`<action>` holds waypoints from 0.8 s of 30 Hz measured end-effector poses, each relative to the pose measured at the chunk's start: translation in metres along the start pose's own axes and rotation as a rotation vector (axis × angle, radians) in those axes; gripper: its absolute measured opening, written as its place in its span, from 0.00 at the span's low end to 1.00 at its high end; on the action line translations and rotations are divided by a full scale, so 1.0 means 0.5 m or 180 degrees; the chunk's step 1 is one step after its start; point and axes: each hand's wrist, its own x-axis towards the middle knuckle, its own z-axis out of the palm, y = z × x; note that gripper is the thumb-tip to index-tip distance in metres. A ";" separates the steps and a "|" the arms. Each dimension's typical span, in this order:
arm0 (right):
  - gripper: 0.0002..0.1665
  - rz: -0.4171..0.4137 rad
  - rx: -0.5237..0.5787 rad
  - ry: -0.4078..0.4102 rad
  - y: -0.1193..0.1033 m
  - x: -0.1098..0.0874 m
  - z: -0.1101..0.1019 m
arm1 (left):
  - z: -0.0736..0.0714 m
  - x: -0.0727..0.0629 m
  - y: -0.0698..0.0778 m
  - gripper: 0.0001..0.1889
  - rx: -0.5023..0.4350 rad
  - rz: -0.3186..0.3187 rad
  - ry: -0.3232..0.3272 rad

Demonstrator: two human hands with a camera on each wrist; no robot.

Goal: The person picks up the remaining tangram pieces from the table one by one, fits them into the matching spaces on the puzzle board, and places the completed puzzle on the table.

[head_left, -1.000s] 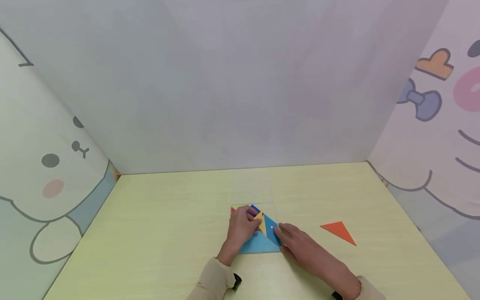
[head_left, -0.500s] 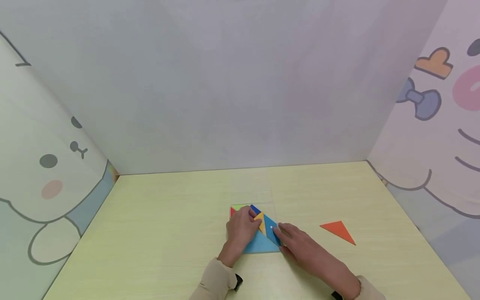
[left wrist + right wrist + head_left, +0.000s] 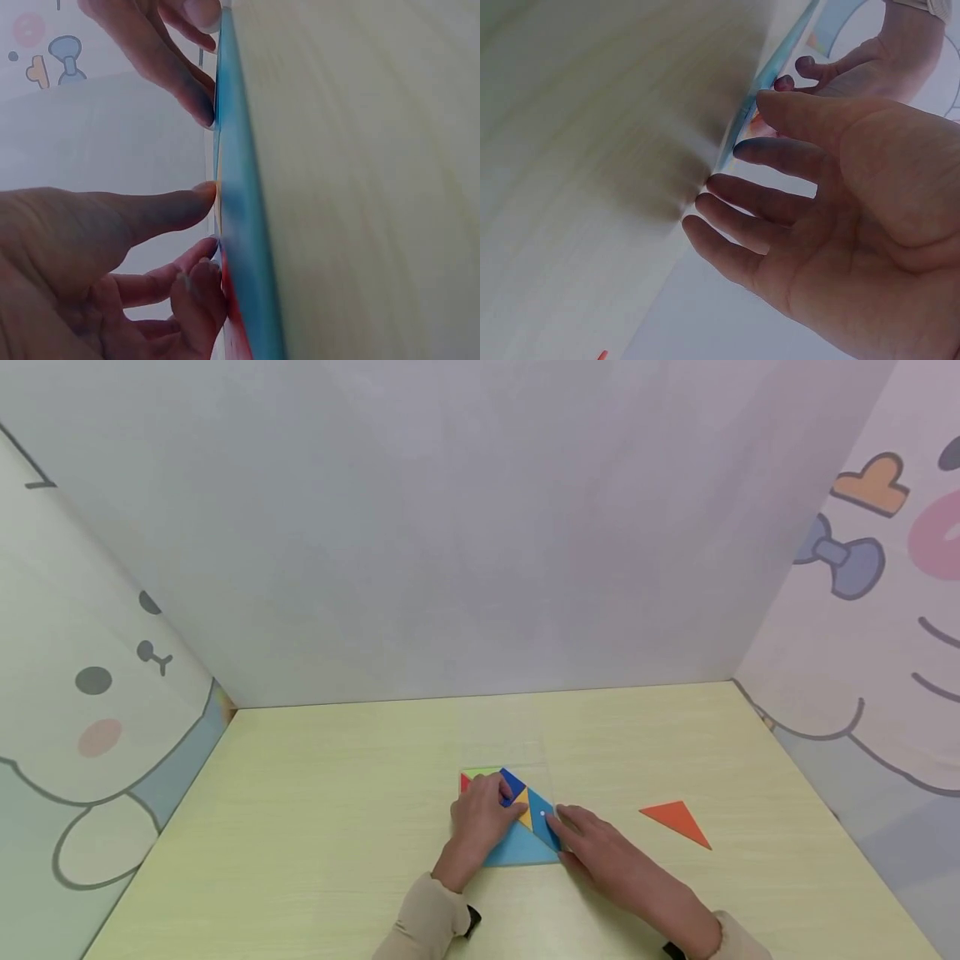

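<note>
Several flat tangram pieces lie fitted together at the front middle of the table. My left hand (image 3: 483, 817) reaches over them, thumb tip on the small yellow triangle (image 3: 527, 797), which lies flat. In the left wrist view its other fingers (image 3: 196, 300) bend down to the pieces. My right hand (image 3: 611, 864) touches the blue parallelogram (image 3: 541, 821) at the right side with its fingertips, fingers extended. A large light-blue triangle (image 3: 522, 851) forms the near side. Dark blue (image 3: 513, 782), green (image 3: 483, 771) and red (image 3: 464, 782) pieces show partly; the left hand hides the rest.
A loose orange-red triangle (image 3: 680, 822) lies on the table (image 3: 315, 810) to the right of my right hand. Behind the pieces lies a faint transparent sheet or lid (image 3: 501, 735). Printed panels flank the table, with a plain wall (image 3: 480, 543) behind.
The yellow triangle, pinched and tilted by my left hand before, now lies flat between the dark blue piece and the parallelogram. The left fingers have loosened from it. The right hand stays put.
</note>
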 end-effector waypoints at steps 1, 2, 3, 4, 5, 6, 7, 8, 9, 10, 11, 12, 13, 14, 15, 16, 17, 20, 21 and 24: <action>0.31 -0.0003 0.0000 0.0004 0.000 0.000 0.000 | 0.000 0.000 -0.001 0.15 -0.0015 0.0007 -0.0008; 0.31 -0.0005 0.0001 0.0005 0.000 0.000 0.000 | -0.001 0.000 -0.002 0.15 -0.0027 0.0014 -0.0021; 0.31 -0.0006 0.0001 0.0003 0.000 0.000 0.000 | -0.001 0.000 -0.004 0.15 -0.0035 0.0024 -0.0035; 0.31 -0.0008 -0.0003 0.0002 0.000 0.000 0.000 | -0.001 0.000 -0.004 0.15 -0.0046 0.0034 -0.0049; 0.31 -0.0009 -0.0004 -0.0005 0.001 0.000 0.001 | -0.002 0.001 -0.005 0.15 -0.0047 0.0044 -0.0059; 0.31 -0.0004 -0.0002 -0.0010 0.001 0.000 0.001 | -0.002 0.001 -0.005 0.15 -0.0045 0.0046 -0.0081; 0.31 -0.0001 0.0000 -0.0012 0.002 0.000 0.001 | -0.002 0.002 -0.006 0.15 -0.0035 0.0048 -0.0101; 0.31 0.0004 0.0002 -0.0017 0.002 0.000 0.001 | -0.003 0.002 -0.006 0.15 -0.0021 0.0056 -0.0119; 0.31 0.0000 -0.0002 -0.0015 0.002 0.000 0.002 | -0.003 0.002 -0.006 0.15 -0.0002 0.0071 -0.0130; 0.31 -0.0002 -0.0001 -0.0011 0.002 0.001 0.002 | -0.004 0.003 -0.006 0.16 0.0014 0.0082 -0.0139; 0.31 -0.0003 0.0002 -0.0009 0.002 0.001 0.002 | -0.005 0.002 -0.006 0.16 0.0039 0.0091 -0.0148; 0.31 -0.0006 0.0006 -0.0002 0.001 0.001 0.001 | -0.006 0.002 -0.006 0.16 0.0055 0.0091 -0.0163; 0.31 -0.0012 0.0008 0.0003 0.001 0.001 0.001 | -0.007 0.002 -0.005 0.16 0.0070 0.0097 -0.0169; 0.31 -0.0016 0.0011 0.0006 0.000 0.002 0.001 | -0.008 0.002 -0.005 0.17 0.0079 0.0104 -0.0172; 0.31 -0.0019 0.0015 0.0010 0.000 0.002 0.001 | -0.008 0.001 -0.005 0.17 0.0087 0.0104 -0.0175; 0.30 -0.0013 0.0025 0.0008 0.000 0.002 0.000 | -0.009 0.001 -0.005 0.17 0.0093 0.0102 -0.0177; 0.30 -0.0006 0.0032 0.0004 0.000 0.002 0.000 | -0.010 0.001 -0.006 0.17 0.0093 0.0103 -0.0176; 0.31 0.0031 0.0060 -0.0015 0.000 0.002 0.000 | -0.014 0.000 -0.009 0.16 0.0059 0.0115 -0.0143; 0.31 0.0045 0.0068 -0.0027 0.000 0.002 0.000 | -0.015 0.000 -0.010 0.16 0.0045 0.0116 -0.0134; 0.31 0.0092 0.0083 -0.0071 0.002 0.001 0.000 | -0.019 -0.001 -0.017 0.14 -0.0053 0.0119 -0.0115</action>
